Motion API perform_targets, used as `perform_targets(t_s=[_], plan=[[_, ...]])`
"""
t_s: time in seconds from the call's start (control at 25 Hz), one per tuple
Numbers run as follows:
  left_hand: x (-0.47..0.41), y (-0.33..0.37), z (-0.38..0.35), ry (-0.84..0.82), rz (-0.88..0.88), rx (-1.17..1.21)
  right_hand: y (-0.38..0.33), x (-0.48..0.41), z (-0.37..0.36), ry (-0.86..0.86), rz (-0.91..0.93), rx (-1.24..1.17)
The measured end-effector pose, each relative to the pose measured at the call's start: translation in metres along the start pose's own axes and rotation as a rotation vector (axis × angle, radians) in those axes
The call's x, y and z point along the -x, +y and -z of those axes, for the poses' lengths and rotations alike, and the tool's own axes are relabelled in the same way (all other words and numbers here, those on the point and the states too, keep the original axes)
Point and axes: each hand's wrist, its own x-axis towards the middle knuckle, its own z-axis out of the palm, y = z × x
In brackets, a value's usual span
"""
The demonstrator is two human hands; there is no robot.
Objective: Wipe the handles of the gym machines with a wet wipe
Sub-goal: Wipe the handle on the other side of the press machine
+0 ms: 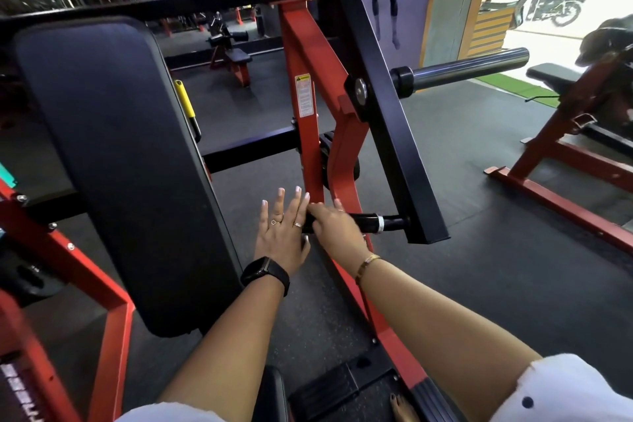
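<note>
The handle [364,220], a short black bar with a pale band near its outer end, sticks out sideways from the foot of a black lever arm [404,147], low down beside the red frame [305,134]. The right hand [337,226] lies over the handle's free end and grasps it, fingers bent across the top and the thumb showing on the far side; a gold bracelet [368,265] sits on that wrist. The left hand [281,233] is released, its fingers straight and slightly spread, pointing away from the person, with its inner edge touching the tip of the handle and the right hand's fingertips. It wears two rings and a black watch [265,276]. A long black pad [120,164] slants just left of both hands. A warning label [303,96] is stuck on the frame's upright, and a steel peg [469,68] juts right from the arm higher up. Dark rubber floor [479,267] lies below
</note>
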Motion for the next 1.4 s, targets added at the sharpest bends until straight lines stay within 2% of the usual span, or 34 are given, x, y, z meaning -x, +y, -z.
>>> perform_targets(t_s=[0.12,0.2,0.32,0.4,0.52,0.72,0.84,0.92,1.0,1.08,1.16,1.28,1.4], plan=[[0.000,0.002,0.001,-0.022,0.017,-0.011,-0.005,-0.007,0.012,-0.107,-0.020,-0.090],[0.000,0.002,0.001,-0.055,0.017,-0.021,0.023,-0.005,0.026,-0.156,-0.145,-0.046],[-0.001,0.004,0.002,-0.084,0.042,-0.017,0.059,-0.006,0.040,-0.096,-0.386,0.037],[0.000,0.003,0.004,-0.120,0.044,-0.035,0.051,-0.015,0.036,-0.105,-0.404,0.066],[0.000,0.003,0.009,-0.195,0.032,-0.054,0.023,-0.034,0.019,-0.168,-0.326,0.043],[-0.003,0.005,0.016,-0.208,0.026,-0.082,-0.001,-0.058,0.009,-0.328,-0.217,0.003],[-0.001,0.005,0.013,-0.171,0.050,-0.042,-0.005,-0.052,0.012,-0.326,-0.088,-0.092],[-0.001,0.006,0.009,-0.161,0.050,-0.041,0.007,-0.037,0.017,-0.320,0.017,-0.069],[-0.001,0.005,0.009,-0.162,0.048,-0.061,0.033,-0.026,0.025,-0.275,0.025,0.052],[-0.002,0.006,0.011,-0.199,0.044,-0.063,0.062,-0.012,0.029,-0.215,-0.046,0.166],[-0.001,0.007,0.013,-0.225,0.056,-0.050,0.081,0.011,0.023,-0.058,-0.022,0.266],[-0.002,0.008,0.018,-0.215,0.058,-0.033,0.078,0.038,-0.001,0.175,0.176,0.355],[-0.001,0.007,0.022,-0.226,0.043,-0.017,0.056,0.034,-0.016,0.159,0.466,0.372]])
